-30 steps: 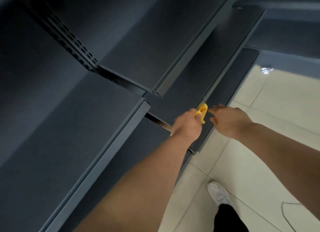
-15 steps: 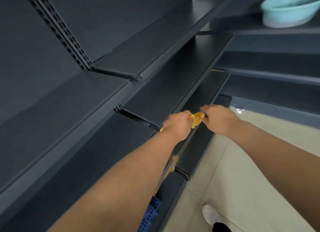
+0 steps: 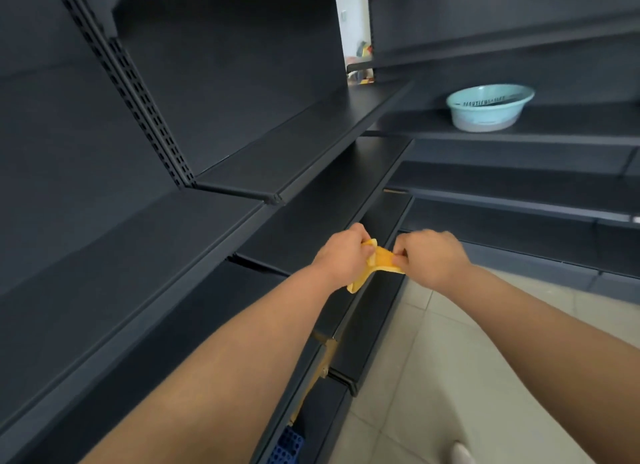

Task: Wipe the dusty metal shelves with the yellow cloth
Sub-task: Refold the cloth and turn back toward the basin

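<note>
Several tiers of dark metal shelves fill the left and far sides, their upper and left ends cut off by the frame edge; whether dust lies on them cannot be made out. Pale floor tiles run along the lower right. Two bare forearms reach in from the bottom edge, with the elbows out of view. On a shelf at the upper right stands a pale teal basin; the lettering inside it is too blurred to read, and what it holds is hard to tell. The left hand and right hand meet in front of the lower shelf edges. Both have their fingers curled and pinched onto the yellow cloth, which spans the gap between them, one corner hanging below the left hand. Most fingertips are hidden behind knuckles or cloth. At the bottom edge a blue perforated thing is cut off, and a white shoe tip barely shows.
</note>
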Demonstrator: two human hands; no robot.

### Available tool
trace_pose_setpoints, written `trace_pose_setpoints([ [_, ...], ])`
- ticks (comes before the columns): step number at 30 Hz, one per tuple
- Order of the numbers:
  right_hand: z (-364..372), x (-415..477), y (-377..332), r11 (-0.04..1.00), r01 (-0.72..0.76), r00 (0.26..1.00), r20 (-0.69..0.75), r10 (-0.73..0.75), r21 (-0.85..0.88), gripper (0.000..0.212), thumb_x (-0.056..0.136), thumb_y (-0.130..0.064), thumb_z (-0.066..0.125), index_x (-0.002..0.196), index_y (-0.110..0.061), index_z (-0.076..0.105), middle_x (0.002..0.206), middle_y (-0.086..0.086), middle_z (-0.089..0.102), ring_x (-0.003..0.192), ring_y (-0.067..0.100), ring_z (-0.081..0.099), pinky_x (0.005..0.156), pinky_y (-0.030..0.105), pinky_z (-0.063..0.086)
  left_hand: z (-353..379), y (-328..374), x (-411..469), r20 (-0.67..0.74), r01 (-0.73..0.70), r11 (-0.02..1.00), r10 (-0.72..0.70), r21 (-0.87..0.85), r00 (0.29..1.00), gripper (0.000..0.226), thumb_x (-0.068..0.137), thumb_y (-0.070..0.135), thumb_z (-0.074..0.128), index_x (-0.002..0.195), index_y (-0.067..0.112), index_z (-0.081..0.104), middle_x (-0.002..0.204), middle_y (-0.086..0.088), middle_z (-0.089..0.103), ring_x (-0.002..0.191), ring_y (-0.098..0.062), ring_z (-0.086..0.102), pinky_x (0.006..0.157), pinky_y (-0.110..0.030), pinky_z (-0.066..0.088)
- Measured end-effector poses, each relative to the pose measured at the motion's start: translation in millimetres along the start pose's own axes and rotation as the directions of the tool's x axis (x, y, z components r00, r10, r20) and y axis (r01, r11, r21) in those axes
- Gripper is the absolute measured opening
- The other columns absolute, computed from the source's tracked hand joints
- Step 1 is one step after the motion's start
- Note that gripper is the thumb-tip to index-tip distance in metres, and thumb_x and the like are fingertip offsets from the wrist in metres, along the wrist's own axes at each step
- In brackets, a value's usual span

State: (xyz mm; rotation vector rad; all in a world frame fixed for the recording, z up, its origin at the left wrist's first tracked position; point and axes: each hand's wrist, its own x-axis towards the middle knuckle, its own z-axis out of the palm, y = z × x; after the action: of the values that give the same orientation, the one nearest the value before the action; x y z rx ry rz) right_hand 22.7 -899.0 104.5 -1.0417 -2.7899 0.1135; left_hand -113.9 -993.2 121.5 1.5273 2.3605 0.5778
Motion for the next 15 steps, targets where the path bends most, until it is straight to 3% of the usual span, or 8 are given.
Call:
trace_pose_setpoints([
  [6, -10.9, 6.1, 31.1, 0.999, -0.018, 0.996, -0.089, 0.014, -0.04, 0.012, 0.094, -0.033, 0.046, 0.092, -0.027, 0.056, 0.084, -0.006, 0.065, 0.08, 0.018, 0.059, 0.078, 0.034, 0.039, -1.7, 21.4, 28.2, -0.082, -0.021, 0.996, 0.027, 0.083, 0.996, 0.008, 0.098, 0.032, 0.052, 0.098, 0.025, 0.055, 0.094, 0.003, 0.063, 0.085, -0.017, 0.061, 0.072, -0.037, 0.053],
  [12, -20.8, 29.7, 94.3, 0.999, -0.035, 0.992, -0.125, 0.032, -0.024, 0.017, 0.094, -0.035, 0.044, 0.097, -0.026, 0.058, 0.087, -0.007, 0.067, 0.083, 0.019, 0.063, 0.083, 0.035, 0.043, 12.5, 59.1, 81.3, -0.156, -0.083, 0.997, 0.083, 0.006, 0.984, 0.011, 0.096, 0.028, 0.057, 0.098, 0.026, 0.067, 0.089, 0.009, 0.065, 0.083, -0.011, 0.061, 0.07, -0.031, 0.054],
  [15, -24.2, 44.9, 138.4, 0.997, -0.059, 0.99, -0.134, 0.05, -0.058, 0.015, 0.094, -0.029, 0.044, 0.095, -0.024, 0.058, 0.087, -0.006, 0.067, 0.08, 0.02, 0.063, 0.08, 0.033, 0.039, 16.8, 76.8, 113.0, -0.246, -0.036, 0.995, 0.011, -0.097, 0.969, 0.013, 0.097, 0.024, 0.055, 0.098, 0.023, 0.067, 0.09, 0.007, 0.064, 0.083, -0.01, 0.06, 0.069, -0.03, 0.054],
])
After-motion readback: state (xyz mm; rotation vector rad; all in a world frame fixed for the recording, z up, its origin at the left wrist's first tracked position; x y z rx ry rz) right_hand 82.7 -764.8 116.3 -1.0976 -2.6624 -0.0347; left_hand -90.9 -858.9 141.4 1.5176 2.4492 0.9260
